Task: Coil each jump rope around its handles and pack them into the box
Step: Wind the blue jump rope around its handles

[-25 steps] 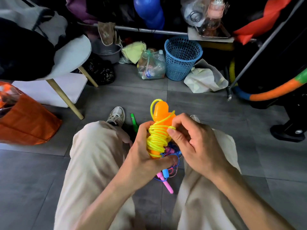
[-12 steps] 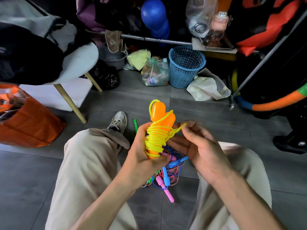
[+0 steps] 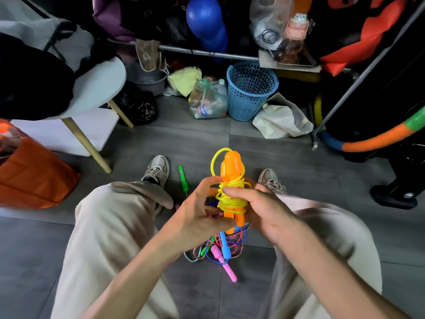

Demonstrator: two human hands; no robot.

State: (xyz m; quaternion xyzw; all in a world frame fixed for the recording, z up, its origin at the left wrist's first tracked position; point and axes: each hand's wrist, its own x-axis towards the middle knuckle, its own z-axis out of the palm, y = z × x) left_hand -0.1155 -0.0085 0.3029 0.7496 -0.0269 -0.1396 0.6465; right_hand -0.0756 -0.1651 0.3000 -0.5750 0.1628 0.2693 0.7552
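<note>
A jump rope with orange handles [image 3: 231,166] and a yellow cord [image 3: 232,200] coiled round them stands upright between my hands, above my knees. My right hand [image 3: 266,212] grips the bundle from the right, its thumb pressing across the coil. From the left, my left hand [image 3: 195,212] holds it with curled fingers. A yellow loop sticks up beside the handle tops. Below on the floor lies a tangle of other ropes, with a pink handle [image 3: 226,269], a blue handle [image 3: 224,247] and a green handle [image 3: 184,179]. No box is in view.
My two shoes [image 3: 156,168] flank the pile on the grey tiled floor. An orange bag [image 3: 34,180] sits at the left under a white side table [image 3: 101,86]. A blue basket [image 3: 250,90], bags and a clothes rack crowd the back; a padded hoop [image 3: 377,141] lies at the right.
My right hand stopped pulling the cord's loose end and closed round the bundle with its thumb over the coil. My left hand's grip has slid to the bundle's left side.
</note>
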